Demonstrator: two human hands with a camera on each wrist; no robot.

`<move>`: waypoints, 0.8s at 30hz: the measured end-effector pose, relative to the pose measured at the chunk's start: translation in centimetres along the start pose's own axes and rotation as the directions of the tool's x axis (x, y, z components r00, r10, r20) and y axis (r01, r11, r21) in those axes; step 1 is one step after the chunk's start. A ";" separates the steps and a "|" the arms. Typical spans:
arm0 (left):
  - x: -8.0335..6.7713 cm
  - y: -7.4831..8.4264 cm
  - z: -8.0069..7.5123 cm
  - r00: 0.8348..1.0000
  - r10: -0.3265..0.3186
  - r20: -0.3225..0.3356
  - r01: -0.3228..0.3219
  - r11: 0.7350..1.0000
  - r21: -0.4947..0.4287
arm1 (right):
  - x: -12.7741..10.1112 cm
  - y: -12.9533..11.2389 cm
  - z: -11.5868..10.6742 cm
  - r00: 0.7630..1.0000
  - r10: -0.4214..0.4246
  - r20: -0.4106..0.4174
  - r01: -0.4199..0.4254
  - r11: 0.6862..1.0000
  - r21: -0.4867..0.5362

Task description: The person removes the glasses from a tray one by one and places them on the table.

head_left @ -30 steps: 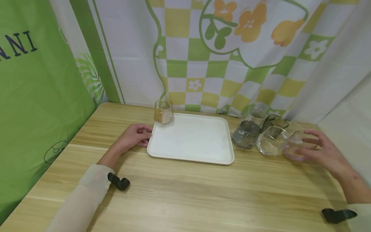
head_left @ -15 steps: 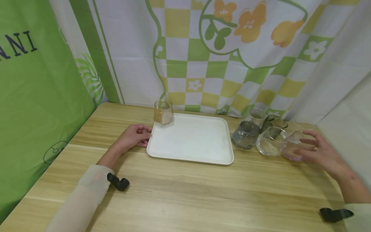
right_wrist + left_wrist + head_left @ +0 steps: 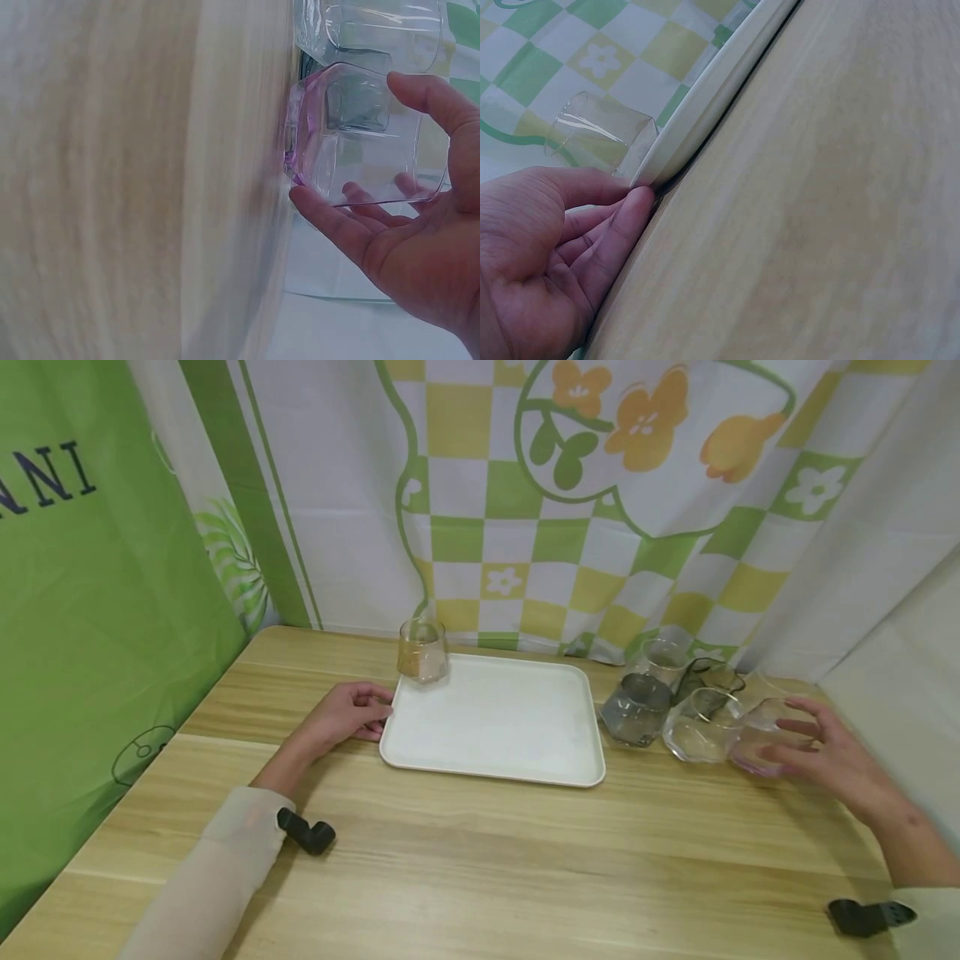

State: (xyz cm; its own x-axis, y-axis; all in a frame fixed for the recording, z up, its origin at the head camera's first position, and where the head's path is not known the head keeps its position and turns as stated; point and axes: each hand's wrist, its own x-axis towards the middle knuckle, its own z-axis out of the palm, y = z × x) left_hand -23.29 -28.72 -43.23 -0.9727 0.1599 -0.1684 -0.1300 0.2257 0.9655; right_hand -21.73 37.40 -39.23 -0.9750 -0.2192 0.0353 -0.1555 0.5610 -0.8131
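My left hand pinches the left edge of a white rectangular tray between thumb and forefinger. The left wrist view shows those fingertips meeting at the tray's rim. An amber-tinted glass stands upright at the tray's back left corner. On the far right, my right hand grips a pink-tinted, faceted glass, thumb on one side and fingers on the other. That glass is upright and its base is at the tabletop. A clear glass stands close beside it.
Right of the tray stand a grey glass, another clear glass behind it and a dark smoky glass. A patterned curtain hangs along the back of the wooden table. Green cloth hangs at the left.
My right hand has shifted very slightly to the left at the pink glass. The left hand, the tray and the other glasses look the same.
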 end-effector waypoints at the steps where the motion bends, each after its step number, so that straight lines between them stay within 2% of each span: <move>1: 0.0 0.0 0.0 1.000 0.000 -0.001 0.000 1.000 0.000 | 0.0 -0.1 0.0 1.000 0.005 0.005 -0.005 1.000 -0.003; 9: 0.3 -0.3 -0.1 1.000 -0.002 -0.011 0.002 1.000 0.009 | -0.2 -0.7 -0.3 0.998 0.037 0.041 -0.034 0.997 -0.075; 14: 0.3 -0.3 0.0 1.000 0.000 -0.011 0.000 1.000 0.006 | -0.7 -1.4 -0.6 0.997 0.081 0.017 -0.077 0.984 -0.163; 19: 0.3 -0.2 -0.1 1.000 -0.005 -0.016 0.005 1.000 0.009 | -1.1 -2.5 -0.5 0.991 0.127 -0.030 -0.130 0.977 -0.169; 24: 0.3 -0.1 -0.1 1.000 -0.006 -0.013 0.006 1.000 0.009 | -1.5 -3.8 -0.2 0.988 0.087 -0.125 -0.112 0.971 -0.210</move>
State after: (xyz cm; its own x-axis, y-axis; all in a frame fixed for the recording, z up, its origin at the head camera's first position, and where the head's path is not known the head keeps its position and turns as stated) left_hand -23.57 -28.82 -43.39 -0.9742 0.1463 -0.1718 -0.1345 0.2350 0.9626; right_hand -19.69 35.80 -36.07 -0.9970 -0.0681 0.0373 -0.0755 0.7371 -0.6715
